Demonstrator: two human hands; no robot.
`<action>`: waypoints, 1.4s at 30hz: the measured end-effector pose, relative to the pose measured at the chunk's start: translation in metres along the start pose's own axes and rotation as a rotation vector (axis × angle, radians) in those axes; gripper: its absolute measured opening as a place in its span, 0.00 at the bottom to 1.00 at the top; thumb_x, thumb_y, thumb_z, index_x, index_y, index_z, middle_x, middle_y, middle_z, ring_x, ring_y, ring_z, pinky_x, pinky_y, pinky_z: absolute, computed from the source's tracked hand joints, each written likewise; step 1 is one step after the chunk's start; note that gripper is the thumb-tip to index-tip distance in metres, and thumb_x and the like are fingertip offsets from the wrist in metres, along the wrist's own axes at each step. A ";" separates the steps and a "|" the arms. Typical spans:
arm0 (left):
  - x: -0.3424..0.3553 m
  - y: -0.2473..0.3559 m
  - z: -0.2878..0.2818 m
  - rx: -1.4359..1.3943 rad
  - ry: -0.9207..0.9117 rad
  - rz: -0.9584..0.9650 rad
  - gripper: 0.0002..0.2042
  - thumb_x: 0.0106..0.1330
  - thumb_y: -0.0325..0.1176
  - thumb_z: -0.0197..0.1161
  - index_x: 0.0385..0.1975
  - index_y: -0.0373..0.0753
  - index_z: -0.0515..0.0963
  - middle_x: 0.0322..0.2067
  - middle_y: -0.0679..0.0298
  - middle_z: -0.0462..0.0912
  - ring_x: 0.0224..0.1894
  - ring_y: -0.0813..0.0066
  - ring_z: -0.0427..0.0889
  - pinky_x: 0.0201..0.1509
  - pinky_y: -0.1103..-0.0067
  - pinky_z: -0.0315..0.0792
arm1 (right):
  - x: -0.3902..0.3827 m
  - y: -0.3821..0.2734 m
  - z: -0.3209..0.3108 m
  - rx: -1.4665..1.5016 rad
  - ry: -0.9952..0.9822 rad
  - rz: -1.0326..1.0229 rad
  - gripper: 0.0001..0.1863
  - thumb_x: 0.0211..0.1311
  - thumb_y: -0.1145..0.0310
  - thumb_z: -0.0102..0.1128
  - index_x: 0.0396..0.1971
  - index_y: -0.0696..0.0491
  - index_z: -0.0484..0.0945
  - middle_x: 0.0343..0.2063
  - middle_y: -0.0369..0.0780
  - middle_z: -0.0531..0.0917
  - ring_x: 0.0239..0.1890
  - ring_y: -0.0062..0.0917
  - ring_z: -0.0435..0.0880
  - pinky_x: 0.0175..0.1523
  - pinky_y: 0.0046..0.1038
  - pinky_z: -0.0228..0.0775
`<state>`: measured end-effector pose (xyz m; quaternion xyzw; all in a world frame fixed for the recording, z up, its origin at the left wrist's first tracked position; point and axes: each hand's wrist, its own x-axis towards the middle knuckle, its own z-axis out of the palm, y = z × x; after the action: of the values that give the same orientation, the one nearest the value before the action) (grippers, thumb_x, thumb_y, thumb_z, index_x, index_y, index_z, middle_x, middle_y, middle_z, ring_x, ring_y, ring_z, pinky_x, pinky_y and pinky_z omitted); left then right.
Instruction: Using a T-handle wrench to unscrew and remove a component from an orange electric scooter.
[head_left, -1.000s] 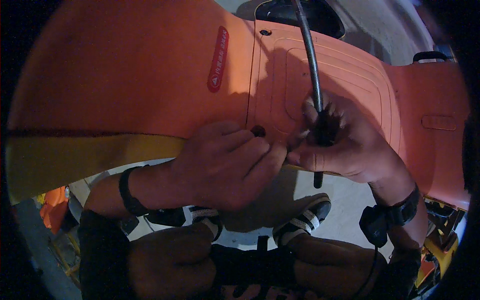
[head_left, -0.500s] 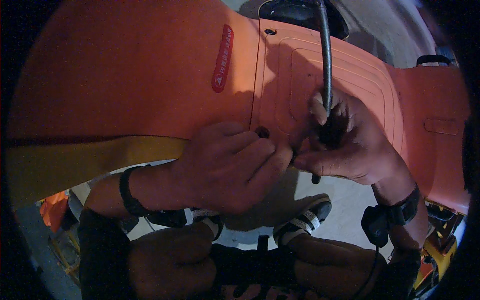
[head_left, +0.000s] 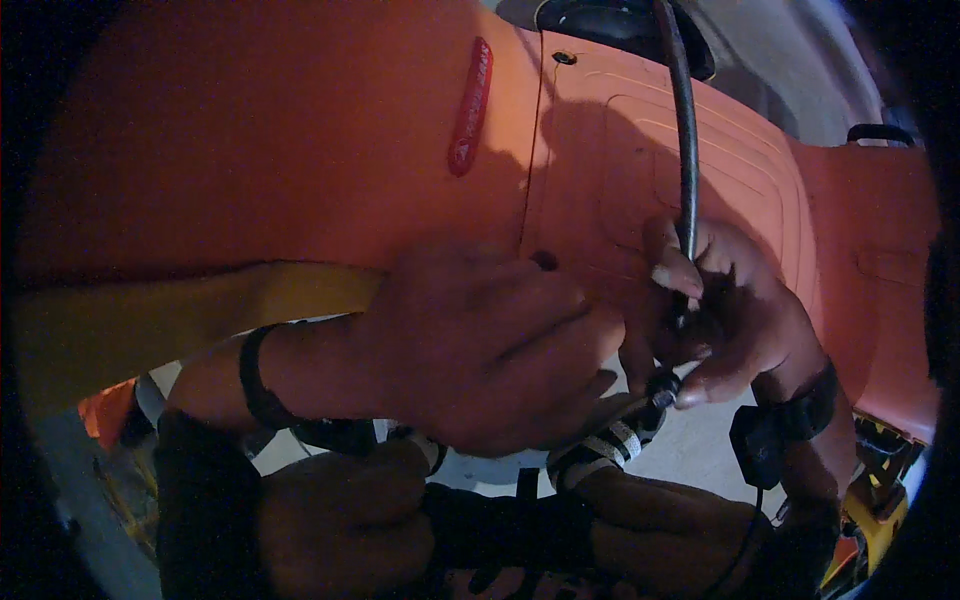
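Observation:
My right hand (head_left: 745,310) is closed round a long, slim dark metal rod (head_left: 685,130), which runs up past the top edge of the picture. The same hand's lower fingers and thumb pinch a small dark, ridged, bolt-like piece (head_left: 662,385). Just left of it, my left hand (head_left: 500,350) shows its back, with the fingers bent in. Its thumb and whatever it may grip are hidden. Both hands are over the near edge of an orange panel (head_left: 390,120). A dark round hole (head_left: 544,260) lies in the panel just above my left fingers.
A second hole (head_left: 565,58) sits at the panel's far edge, near a red label (head_left: 470,105). Beyond it is a black recessed part (head_left: 620,30). A yellow-brown strip (head_left: 190,310) edges the panel at left. My shoes and knees are below my hands.
Both hands have moved right and a little toward me, with the rod in my right hand. The small bolt-like piece has come into view at my right fingertips.

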<state>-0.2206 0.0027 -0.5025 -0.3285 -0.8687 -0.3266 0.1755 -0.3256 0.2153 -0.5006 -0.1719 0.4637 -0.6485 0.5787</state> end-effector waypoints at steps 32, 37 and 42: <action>0.009 0.003 -0.006 -0.232 -0.151 -0.230 0.12 0.59 0.39 0.60 0.36 0.39 0.71 0.25 0.55 0.76 0.29 0.51 0.78 0.30 0.64 0.71 | 0.000 -0.017 0.016 -0.380 -0.252 0.029 0.33 0.23 0.86 0.72 0.30 0.49 0.60 0.33 0.36 0.78 0.31 0.23 0.80 0.26 0.19 0.64; 0.014 0.004 -0.014 -0.215 -0.319 -0.389 0.11 0.62 0.40 0.54 0.32 0.38 0.73 0.28 0.54 0.77 0.31 0.51 0.78 0.31 0.63 0.71 | 0.002 -0.008 0.014 -0.266 -0.210 0.097 0.34 0.23 0.86 0.72 0.30 0.48 0.59 0.30 0.34 0.76 0.29 0.19 0.78 0.26 0.18 0.63; 0.032 0.011 -0.025 -0.199 -0.495 -0.329 0.10 0.58 0.39 0.55 0.30 0.39 0.75 0.28 0.52 0.77 0.29 0.50 0.78 0.30 0.62 0.69 | -0.007 -0.010 0.021 -0.156 0.009 0.102 0.34 0.22 0.84 0.73 0.30 0.47 0.59 0.29 0.33 0.75 0.28 0.15 0.75 0.26 0.17 0.62</action>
<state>-0.2341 0.0069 -0.4623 -0.2687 -0.8903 -0.3442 -0.1294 -0.3136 0.2128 -0.4801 -0.1897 0.5237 -0.5806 0.5938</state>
